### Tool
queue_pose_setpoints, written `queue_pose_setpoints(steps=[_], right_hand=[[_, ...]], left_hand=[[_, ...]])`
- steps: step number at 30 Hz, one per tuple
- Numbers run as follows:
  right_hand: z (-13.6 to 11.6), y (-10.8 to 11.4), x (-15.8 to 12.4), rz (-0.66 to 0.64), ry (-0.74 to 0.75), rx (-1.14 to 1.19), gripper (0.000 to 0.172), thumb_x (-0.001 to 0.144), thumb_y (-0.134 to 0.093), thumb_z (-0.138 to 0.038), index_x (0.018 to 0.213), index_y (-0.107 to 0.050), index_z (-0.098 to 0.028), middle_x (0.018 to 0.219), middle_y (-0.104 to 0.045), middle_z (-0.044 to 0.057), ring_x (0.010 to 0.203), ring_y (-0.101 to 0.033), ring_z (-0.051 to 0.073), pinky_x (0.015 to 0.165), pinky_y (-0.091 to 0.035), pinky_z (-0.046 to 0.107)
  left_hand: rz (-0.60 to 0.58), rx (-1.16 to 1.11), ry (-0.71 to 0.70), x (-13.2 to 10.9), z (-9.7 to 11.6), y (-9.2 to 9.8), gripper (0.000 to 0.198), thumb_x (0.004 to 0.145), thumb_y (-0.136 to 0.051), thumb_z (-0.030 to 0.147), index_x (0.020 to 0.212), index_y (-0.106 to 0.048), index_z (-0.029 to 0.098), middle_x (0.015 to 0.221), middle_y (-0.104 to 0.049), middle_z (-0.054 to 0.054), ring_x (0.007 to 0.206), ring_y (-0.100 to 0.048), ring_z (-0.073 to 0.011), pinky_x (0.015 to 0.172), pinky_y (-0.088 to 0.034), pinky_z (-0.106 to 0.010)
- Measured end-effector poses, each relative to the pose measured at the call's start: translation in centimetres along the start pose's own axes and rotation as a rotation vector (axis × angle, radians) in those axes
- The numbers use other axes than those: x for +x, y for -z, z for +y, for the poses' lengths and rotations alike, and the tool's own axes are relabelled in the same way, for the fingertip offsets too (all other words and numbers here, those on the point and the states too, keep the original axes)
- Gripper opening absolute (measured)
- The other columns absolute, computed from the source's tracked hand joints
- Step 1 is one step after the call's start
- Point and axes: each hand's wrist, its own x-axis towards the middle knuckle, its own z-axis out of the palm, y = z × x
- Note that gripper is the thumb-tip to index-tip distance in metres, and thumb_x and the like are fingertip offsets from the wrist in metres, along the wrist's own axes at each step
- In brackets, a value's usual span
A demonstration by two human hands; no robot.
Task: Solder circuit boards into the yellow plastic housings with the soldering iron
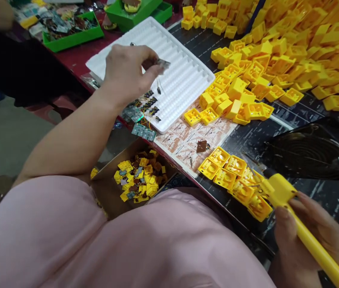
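Over the white ribbed foam tray (184, 76), my left hand (130, 72) pinches a small grey circuit board (163, 64); a thin wired part (159, 89) hangs below it. Several small black wired parts (151, 105) and green circuit boards (143, 131) lie along the tray's near edge. My right hand (310, 228) is wrapped round a yellow-handled tool (319, 248) with a blocky yellow front (280, 190); its exact kind is unclear. Just left of that front, several open yellow plastic housings (225, 178) stand in rows at the table edge.
A large heap of yellow housings (277, 60) covers the back right. A black tray with a coil (316, 150) sits at the right. Below the table edge is a cardboard box (106, 196) of yellow pieces. Green trays (73, 42) stand at the back left, near another person's dark sleeve (31, 68).
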Motion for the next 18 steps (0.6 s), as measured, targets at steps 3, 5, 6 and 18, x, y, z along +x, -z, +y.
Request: queue_pose_setpoints(steps=[3,5,6,18], right_hand=[[-2.5,-0.7,0.5,-0.058,-0.037,0.085,0.054,0.099,-0.071,-0.056,0.143,-0.070,-0.025,0.086,-0.081,0.005,0.068,-0.078,0.028,0.048,-0.059,0.035],[-3.7,-1.3,1.4,-0.180,0.056,0.165,0.044,0.104,-0.067,-0.049,0.140,-0.071,-0.025,0.067,-0.075,-0.002,0.052,-0.072,0.018,0.046,-0.057,0.027],[-4.2,-1.6,2.0,-0.239,0.076,0.151,0.033,0.104,-0.069,-0.040,0.134,-0.074,-0.027,0.065,-0.074,-0.005,0.051,-0.071,0.016,0.051,-0.059,0.025],[-3.8,-1.7,1.0,-0.269,0.353,0.144,0.049,0.086,-0.080,0.001,0.123,-0.068,-0.029,0.112,-0.083,0.002,0.095,-0.083,0.021,0.083,-0.069,0.031]], left_hand=[[-0.098,-0.376,-0.111,-2.8,3.0,0.6,0.054,0.092,-0.046,0.056,0.136,-0.065,0.032,0.111,-0.082,-0.004,0.095,-0.074,-0.0239,0.082,-0.057,-0.048],[-0.280,-0.633,-0.145,-4.2,5.3,-0.2,0.047,0.089,-0.057,0.053,0.129,-0.063,0.029,0.088,-0.080,-0.005,0.073,-0.070,-0.0208,0.066,-0.054,-0.042],[-0.407,-0.768,-0.159,-4.8,6.4,-1.1,0.041,0.088,-0.063,0.053,0.119,-0.065,0.027,0.079,-0.076,-0.004,0.065,-0.067,-0.0185,0.062,-0.052,-0.039],[-1.095,-1.799,0.163,-12.6,12.7,-9.7,0.051,0.072,-0.096,0.060,0.096,-0.084,0.016,0.094,-0.084,-0.008,0.083,-0.079,-0.0188,0.075,-0.064,-0.028]])
